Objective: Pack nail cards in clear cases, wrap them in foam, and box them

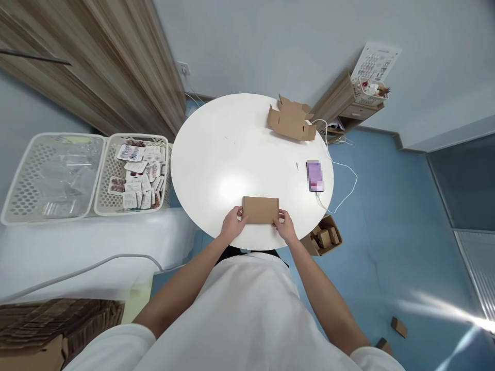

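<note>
A small closed brown cardboard box (pixel 260 210) lies flat at the near edge of the round white table (pixel 209 165). My left hand (pixel 232 222) grips its left end, the thumb near the front corner. At the right end, my right hand (pixel 285 225) holds the box between thumb and fingers. An unfolded cardboard box blank (pixel 292 121) with slots and flaps rests at the far right of the table. Closer in on that side lies a phone (pixel 315 176) with a purple screen, a white cable attached.
Left of the table stand a white basket (pixel 99 175) of small blister-type packs and another basket (pixel 23 175) of clear plastic pieces. Flattened cardboard (pixel 58 330) is stacked at lower left. An open carton (pixel 332 242) of small boxes sits right of the table on the floor.
</note>
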The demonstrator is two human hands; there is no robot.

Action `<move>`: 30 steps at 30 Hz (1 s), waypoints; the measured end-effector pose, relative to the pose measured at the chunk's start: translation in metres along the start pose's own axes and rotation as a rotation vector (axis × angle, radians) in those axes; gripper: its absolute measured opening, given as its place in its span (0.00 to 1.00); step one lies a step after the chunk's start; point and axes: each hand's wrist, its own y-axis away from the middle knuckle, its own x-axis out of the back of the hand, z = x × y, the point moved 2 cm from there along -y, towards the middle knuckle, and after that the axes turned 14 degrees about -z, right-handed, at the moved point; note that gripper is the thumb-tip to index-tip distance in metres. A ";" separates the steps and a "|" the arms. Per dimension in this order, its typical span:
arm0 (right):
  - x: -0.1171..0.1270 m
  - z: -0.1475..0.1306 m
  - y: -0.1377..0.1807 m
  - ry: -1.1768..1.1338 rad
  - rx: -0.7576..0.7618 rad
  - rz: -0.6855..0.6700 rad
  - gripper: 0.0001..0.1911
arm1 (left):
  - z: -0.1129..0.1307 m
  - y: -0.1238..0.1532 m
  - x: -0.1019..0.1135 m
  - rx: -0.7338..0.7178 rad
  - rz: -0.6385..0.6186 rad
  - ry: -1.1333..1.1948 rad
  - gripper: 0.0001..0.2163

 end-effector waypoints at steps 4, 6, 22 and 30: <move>0.010 0.006 -0.001 0.007 -0.027 0.007 0.23 | 0.010 0.000 0.001 -0.014 -0.072 -0.104 0.15; 0.017 0.008 0.001 0.029 -0.053 0.001 0.23 | 0.014 -0.001 0.001 -0.001 -0.074 -0.114 0.17; 0.025 0.011 -0.010 -0.094 0.012 -0.153 0.28 | 0.025 -0.008 -0.010 0.061 0.036 -0.107 0.19; 0.027 0.027 -0.011 -0.206 0.163 -0.143 0.21 | 0.037 -0.003 -0.023 0.116 0.155 -0.142 0.21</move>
